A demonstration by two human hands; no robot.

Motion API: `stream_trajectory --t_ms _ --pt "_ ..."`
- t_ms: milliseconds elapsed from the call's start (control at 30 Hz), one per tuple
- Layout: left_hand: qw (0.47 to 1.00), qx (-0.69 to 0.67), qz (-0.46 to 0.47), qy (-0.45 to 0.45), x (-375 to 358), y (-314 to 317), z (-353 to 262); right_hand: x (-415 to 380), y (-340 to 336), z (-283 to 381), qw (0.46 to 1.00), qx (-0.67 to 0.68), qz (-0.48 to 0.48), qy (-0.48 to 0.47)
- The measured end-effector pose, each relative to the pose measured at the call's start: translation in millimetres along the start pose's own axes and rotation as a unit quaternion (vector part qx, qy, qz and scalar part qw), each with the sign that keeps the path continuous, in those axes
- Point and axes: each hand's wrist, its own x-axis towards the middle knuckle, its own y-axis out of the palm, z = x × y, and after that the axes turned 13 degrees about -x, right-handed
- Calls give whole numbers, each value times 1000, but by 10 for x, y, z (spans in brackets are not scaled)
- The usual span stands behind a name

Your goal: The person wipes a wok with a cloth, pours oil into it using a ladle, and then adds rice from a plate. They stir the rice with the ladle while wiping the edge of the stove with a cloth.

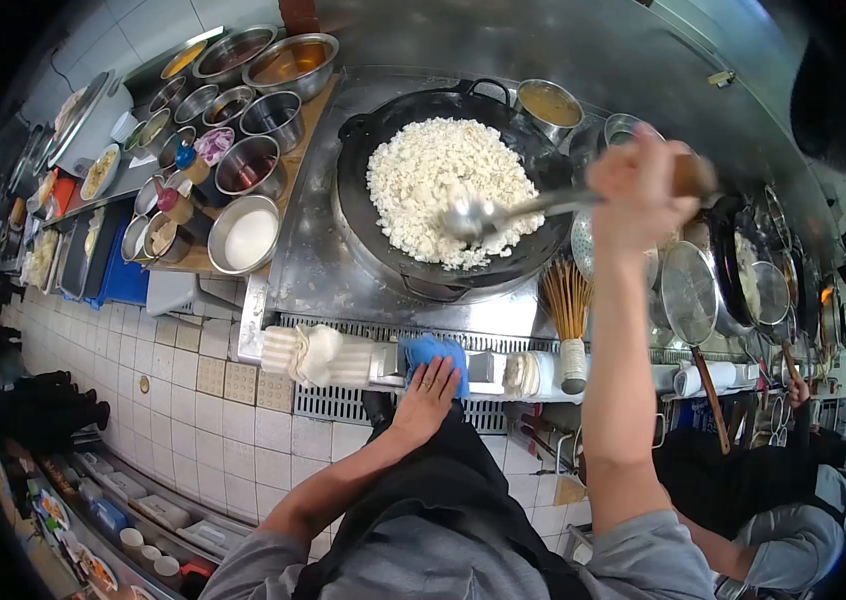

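Observation:
My right hand is closed round the handle of a metal ladle, and both hand and handle end are blurred. The ladle's bowl rests in a heap of white rice inside a large black wok. Against the stove's front rail, my left hand lies on a blue cloth with its fingers stretched over it. A bamboo wok brush stands at the rail to the right of the wok.
Left of the wok are several metal bowls, one with white granules, and squeeze bottles. A pot of liquid stands behind the wok. Strainers lie at right. Striped towels hang on the rail. Another person is at right.

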Motion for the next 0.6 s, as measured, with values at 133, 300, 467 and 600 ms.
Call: stream_trajectory --t_ms 133,300,467,600 --pt "999 38 4 29 1 -11 95 296 129 -168 998 38 51 16" --pt "997 -32 -69 30 63 -24 78 -125 173 245 997 -71 27 5" --pt "919 -315 -116 -208 200 -586 -58 285 484 -59 991 -6 136 11" --pt "660 -642 -279 -274 171 -991 117 525 283 566 991 -28 130 -14"
